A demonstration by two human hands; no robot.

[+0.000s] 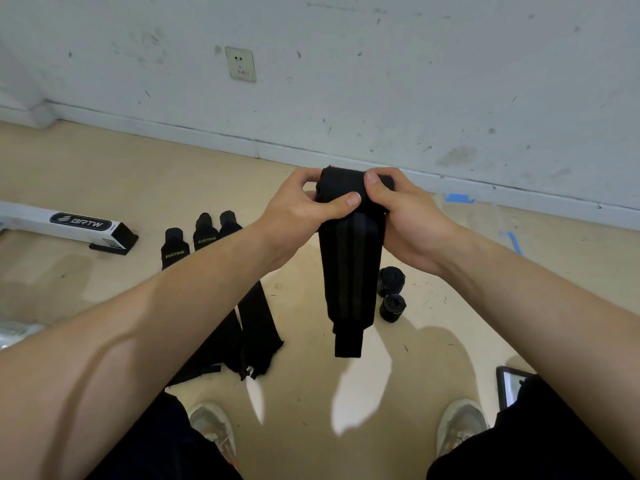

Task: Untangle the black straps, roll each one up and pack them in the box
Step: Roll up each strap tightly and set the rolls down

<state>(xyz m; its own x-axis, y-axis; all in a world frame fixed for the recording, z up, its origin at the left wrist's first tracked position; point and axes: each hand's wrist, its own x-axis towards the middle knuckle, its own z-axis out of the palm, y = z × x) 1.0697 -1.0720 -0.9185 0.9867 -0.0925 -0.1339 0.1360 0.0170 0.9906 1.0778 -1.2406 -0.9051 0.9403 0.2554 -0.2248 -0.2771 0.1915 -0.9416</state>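
Observation:
A black strap (349, 271) hangs in the air in front of me, its top end partly rolled. My left hand (304, 206) grips the roll from the left, thumb across its front. My right hand (401, 216) pinches the roll from the right, thumb on top. The strap's narrow tail dangles below. Three more black straps (256, 317) marked XUEYING lie flat on the floor to the left, partly hidden by my left forearm. Two rolled-up straps (391, 289) stand on the floor to the right of the hanging one. A long white box (62, 225) marked BRTW lies far left.
A white wall (381, 81) with a socket (240, 64) runs along the back. My two shoes (213, 427) stand on the beige floor below. A tablet-like screen (510, 386) lies at the lower right, and blue tape marks (459, 198) sit near the wall.

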